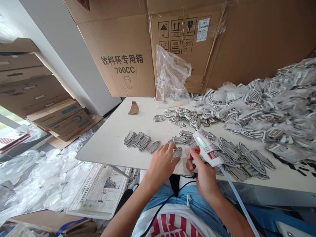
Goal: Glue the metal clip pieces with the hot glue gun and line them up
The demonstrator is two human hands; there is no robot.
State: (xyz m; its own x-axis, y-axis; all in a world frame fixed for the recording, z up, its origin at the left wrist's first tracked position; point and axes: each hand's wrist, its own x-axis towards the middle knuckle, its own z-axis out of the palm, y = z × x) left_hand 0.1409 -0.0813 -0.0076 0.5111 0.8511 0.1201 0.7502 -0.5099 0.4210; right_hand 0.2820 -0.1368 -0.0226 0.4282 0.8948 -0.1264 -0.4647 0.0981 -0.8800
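My right hand (201,171) is wrapped around the handle of a white hot glue gun (206,148). A long translucent glue stick (238,196) runs out of its rear, and its nozzle points up and away over the table. At the table's front edge, my left hand (163,161) has its thumb and index finger about a small grey boat-shaped plate (177,152). Left of that hand lies a single plate (154,147), beside several short stacks of plates (141,141). Loose plates (232,154) spread to the right of the glue gun.
Patterned plates (182,117) lie mid-table. A large heap of plates in plastic wrappers (261,108) covers the right side. Cardboard boxes (123,39) with a clear bag (170,75) stand behind. A cardboard scrap (133,108) lies left; a newspaper-lined white basket (98,191) stands below.
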